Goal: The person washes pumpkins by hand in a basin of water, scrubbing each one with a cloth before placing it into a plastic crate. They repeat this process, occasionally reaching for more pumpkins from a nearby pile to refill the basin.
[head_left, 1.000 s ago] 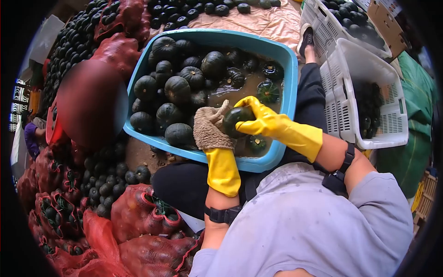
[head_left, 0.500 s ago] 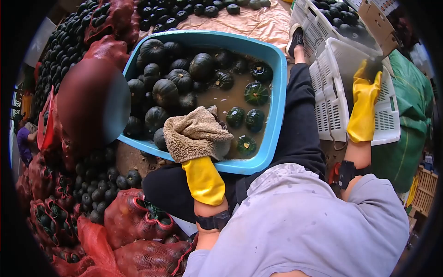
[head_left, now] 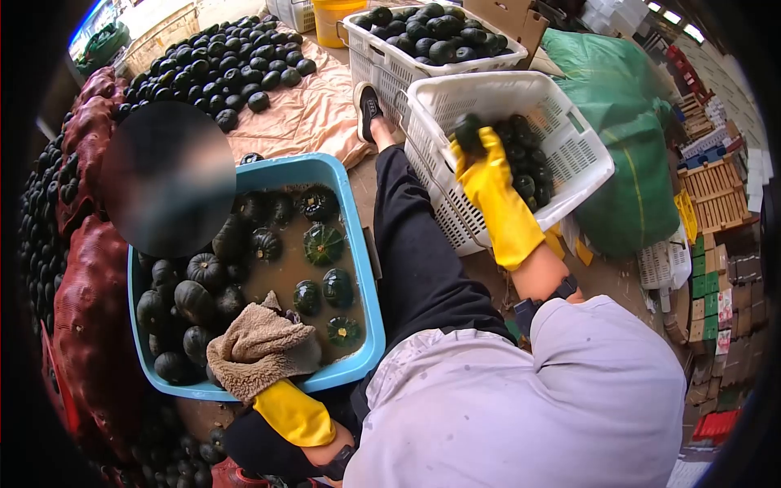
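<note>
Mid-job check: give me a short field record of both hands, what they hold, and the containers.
right hand: yellow-gloved, gripping a dark green squash over the near white crate
left hand: yellow-gloved, under a brown cloth at the rim of the blue tub; grip hidden
blue tub: muddy water, many squashes
near white crate: partly filled with squashes
far white crate: full of squashes

white crate (head_left: 561, 114) top open w/ bare room beside squash heap (head_left: 527, 163); leg (head_left: 415, 244) lies btw crate & blue tub (head_left: 358, 268).

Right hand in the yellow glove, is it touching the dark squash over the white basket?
Touching. The head view shows the right hand gripping the squash in its gloved fingers, over the white basket.
</note>
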